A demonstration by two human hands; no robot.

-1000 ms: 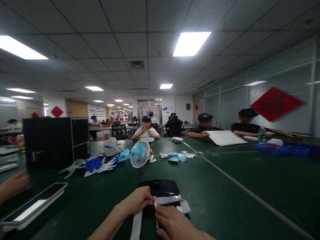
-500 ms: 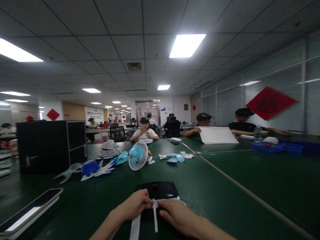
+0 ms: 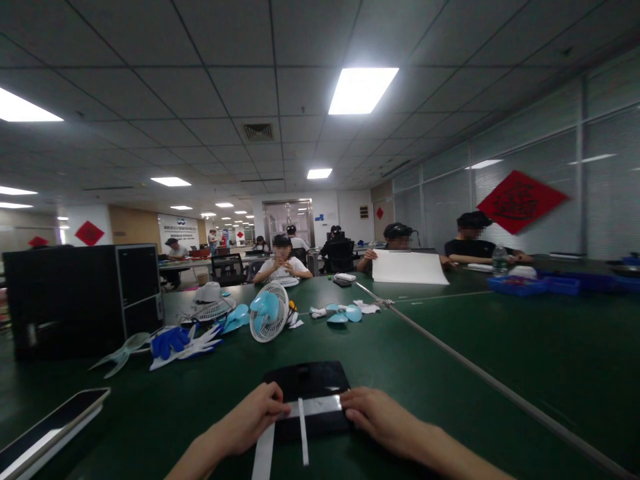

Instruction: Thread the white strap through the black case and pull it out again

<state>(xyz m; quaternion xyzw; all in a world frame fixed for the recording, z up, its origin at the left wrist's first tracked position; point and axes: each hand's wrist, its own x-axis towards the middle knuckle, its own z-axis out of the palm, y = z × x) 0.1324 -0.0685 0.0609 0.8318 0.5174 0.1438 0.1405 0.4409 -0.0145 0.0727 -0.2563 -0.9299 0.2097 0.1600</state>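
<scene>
A flat black panel lies on the green table in front of me, with a pale grey strip stretched across its near edge. My left hand is curled on the left end of that strip. My right hand presses down its right end with the fingers together. Two more pale strips hang from the panel's near edge toward me.
A phone lies at the near left. Further off are a small white and blue fan, blue and white gloves, loose blue fan blades and a black computer case. Several people sit at the far side.
My right hand has slid from the middle of the strip out to its right end, flattening it across the panel. The view has swung a little to the right. Another person's hand at the left is gone.
</scene>
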